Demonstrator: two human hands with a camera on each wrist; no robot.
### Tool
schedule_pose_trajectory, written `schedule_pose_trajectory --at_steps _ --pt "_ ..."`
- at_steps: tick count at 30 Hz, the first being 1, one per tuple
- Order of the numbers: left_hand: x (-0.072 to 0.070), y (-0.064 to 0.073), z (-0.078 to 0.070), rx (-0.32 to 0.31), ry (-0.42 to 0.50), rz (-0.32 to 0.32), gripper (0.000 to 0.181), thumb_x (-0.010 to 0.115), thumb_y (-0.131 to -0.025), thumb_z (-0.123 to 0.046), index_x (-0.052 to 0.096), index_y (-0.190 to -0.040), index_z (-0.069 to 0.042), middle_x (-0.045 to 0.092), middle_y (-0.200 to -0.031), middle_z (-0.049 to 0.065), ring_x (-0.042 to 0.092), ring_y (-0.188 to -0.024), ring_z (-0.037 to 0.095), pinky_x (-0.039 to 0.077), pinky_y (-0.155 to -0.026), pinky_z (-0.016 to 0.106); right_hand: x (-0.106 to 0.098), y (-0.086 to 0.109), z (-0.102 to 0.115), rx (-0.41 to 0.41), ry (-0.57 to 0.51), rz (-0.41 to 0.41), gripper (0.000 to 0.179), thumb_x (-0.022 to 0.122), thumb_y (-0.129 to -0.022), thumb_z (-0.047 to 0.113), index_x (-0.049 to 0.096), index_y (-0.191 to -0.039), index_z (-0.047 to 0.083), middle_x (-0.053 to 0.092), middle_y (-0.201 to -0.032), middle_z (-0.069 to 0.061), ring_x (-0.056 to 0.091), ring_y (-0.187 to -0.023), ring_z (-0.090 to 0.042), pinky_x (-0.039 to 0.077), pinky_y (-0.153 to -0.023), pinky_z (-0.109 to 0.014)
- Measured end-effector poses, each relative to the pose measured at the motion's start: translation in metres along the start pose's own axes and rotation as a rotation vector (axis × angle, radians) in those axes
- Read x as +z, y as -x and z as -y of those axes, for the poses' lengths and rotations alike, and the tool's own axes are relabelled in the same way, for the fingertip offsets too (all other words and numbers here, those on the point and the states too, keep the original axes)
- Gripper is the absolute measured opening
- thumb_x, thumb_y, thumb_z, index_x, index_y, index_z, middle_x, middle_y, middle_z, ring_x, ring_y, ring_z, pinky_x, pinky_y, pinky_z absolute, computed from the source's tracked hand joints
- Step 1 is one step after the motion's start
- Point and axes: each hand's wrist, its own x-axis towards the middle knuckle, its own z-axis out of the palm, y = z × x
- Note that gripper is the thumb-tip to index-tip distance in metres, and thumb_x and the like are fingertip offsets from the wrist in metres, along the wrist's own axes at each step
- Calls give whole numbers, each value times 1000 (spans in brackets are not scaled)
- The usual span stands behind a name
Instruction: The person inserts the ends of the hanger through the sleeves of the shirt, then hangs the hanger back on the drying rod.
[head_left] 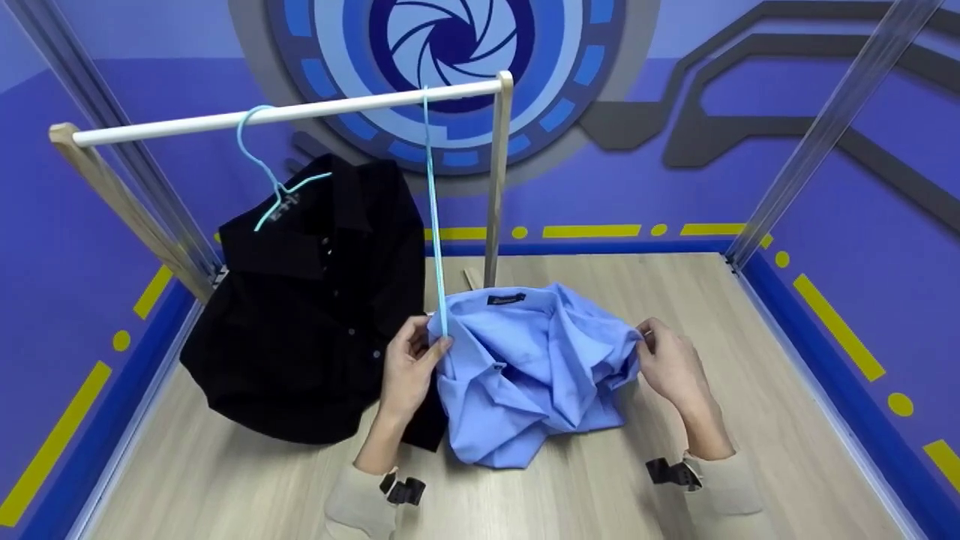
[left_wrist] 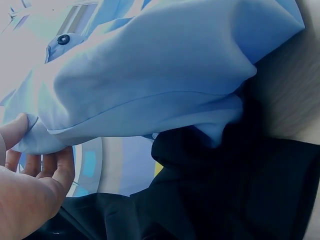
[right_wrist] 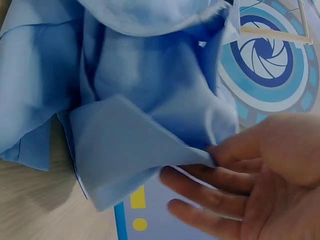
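Observation:
A light blue shirt (head_left: 525,360) with a dark collar label hangs bunched just over the table. My left hand (head_left: 409,367) pinches its left side near the collar, beside a light blue hanger (head_left: 435,217) seen edge-on, which hooks over the white rail. Thumb and fingers of that hand clasp the cloth in the left wrist view. On the other side, my right hand (head_left: 673,364) pinches the shirt's right edge between thumb and forefinger; its other fingers (right_wrist: 205,195) are loosely bent in the right wrist view. How far the hanger reaches into the shirt is hidden.
A black shirt (head_left: 307,322) hangs at the left on another light blue hanger (head_left: 259,161). Both hangers are on the white rail (head_left: 337,109) of a rack with wooden posts (head_left: 498,180). Beneath lies a wooden table (head_left: 750,420), enclosed by blue-purple walls.

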Motion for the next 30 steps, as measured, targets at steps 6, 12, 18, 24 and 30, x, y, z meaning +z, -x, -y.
schedule_pose_trajectory --at_steps 6,12,18,24,30 --pt "-2 -1 1 -11 3 -15 24 75 -91 4 63 -111 10 68 -105 16 65 -93 21 54 -80 28 -2 -3 1 6 -135 -142 15 54 -100 -4 65 -109 -5 71 -99 -20 69 -89 -34 53 -79 -39" --pt "-2 0 2 -29 14 -27 24 74 -91 4 62 -111 10 68 -105 16 64 -93 21 54 -80 29 -5 -3 1 31 -250 -184 20 47 -105 -1 62 -118 -5 68 -108 -19 64 -96 -28 43 -79 -16" --pt "-4 -1 3 -26 16 -28 24 74 -92 3 62 -111 11 68 -105 16 64 -94 22 54 -80 29 -8 -6 -3 12 -283 -184 22 47 -108 4 64 -119 -4 69 -111 -20 61 -99 -24 42 -83 -19" --pt "-7 -2 2 10 -8 -41 22 74 -92 3 61 -109 9 65 -97 13 62 -88 19 54 -76 26 -14 -7 -6 -31 -325 -138 21 51 -106 3 68 -117 -3 69 -106 -17 59 -90 -13 42 -79 -18" --pt "-11 -3 3 73 -77 -60 17 73 -91 6 60 -101 8 53 -78 6 51 -67 13 44 -60 19 -20 -7 -11 -117 -358 -39 39 59 -89 -16 64 -125 -5 67 -118 -18 60 -106 -16 42 -87 -13"
